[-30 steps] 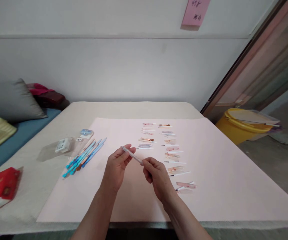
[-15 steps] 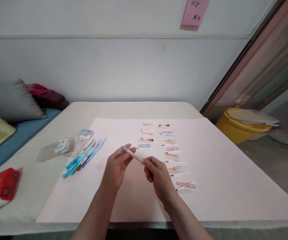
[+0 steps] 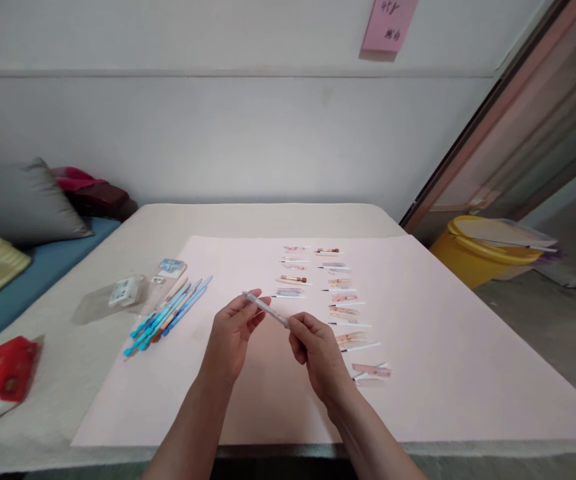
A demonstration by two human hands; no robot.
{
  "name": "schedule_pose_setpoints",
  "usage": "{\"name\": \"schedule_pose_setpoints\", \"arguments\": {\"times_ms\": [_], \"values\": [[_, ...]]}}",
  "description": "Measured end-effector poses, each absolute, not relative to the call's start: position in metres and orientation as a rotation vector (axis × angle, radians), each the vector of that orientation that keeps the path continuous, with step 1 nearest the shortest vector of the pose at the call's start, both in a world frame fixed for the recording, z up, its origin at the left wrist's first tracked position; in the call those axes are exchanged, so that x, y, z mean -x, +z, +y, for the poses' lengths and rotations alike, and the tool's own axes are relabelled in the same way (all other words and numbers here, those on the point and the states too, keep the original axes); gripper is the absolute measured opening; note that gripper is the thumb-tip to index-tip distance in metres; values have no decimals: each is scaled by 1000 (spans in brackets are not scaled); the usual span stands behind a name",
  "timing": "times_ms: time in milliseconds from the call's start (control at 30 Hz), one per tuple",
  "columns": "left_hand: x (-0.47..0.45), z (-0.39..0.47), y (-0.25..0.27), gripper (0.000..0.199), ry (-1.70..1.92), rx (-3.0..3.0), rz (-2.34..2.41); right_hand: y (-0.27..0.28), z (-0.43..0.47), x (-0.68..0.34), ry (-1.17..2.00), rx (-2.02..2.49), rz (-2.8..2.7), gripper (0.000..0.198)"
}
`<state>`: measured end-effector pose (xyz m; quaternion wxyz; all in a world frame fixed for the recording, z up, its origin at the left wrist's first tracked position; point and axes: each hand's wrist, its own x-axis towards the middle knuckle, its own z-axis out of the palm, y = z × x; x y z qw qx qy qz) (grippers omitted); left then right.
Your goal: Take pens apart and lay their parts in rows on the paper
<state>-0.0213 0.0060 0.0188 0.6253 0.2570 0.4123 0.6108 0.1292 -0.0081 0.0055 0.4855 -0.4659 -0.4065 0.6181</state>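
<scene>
A slim whitish pen [image 3: 267, 309] is held at a slant above the pink sheet [image 3: 263, 400]. My left hand [image 3: 235, 330] pinches its upper left part between thumb and fingers. At its lower right end, my right hand [image 3: 315, 350] grips it, and the fingers hide that tip. Beyond and to the right lie two columns of disassembled pen parts: clear pinkish barrels [image 3: 372, 370] and thin white refills [image 3: 351, 325] with dark tips. To the left of my hands is a pile of blue and brown pens [image 3: 168, 313].
A clear plastic packet [image 3: 125, 291] with a white block rests left of the pens, near a blue-topped package [image 3: 172, 267]. A red packet [image 3: 5, 373] sits at the table's left edge. A yellow bin [image 3: 483, 250] stands right of the table, and a white wall [image 3: 268, 140] rises behind.
</scene>
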Motion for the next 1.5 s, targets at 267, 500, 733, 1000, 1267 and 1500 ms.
{"name": "schedule_pose_setpoints", "arguments": {"times_ms": [267,500,733,1000,1267,1500], "values": [[21,8,14,22,1463,-605,975,7,-8,-128,1524,1119,-1005,27],[21,7,18,30,1417,-612,992,6,-8,-129,1501,1125,-993,27],[21,7,17,26,1449,-597,970,8,-9,-128,1510,1133,-983,28],[20,7,17,17,1471,-619,996,7,-9,-129,1521,1124,-1013,27],[18,8,18,17,1508,-620,1008,7,-9,-128,1532,1121,-1009,28],[21,10,15,20,1541,-704,1123,7,-9,-129,1524,1128,-1010,27]]}}
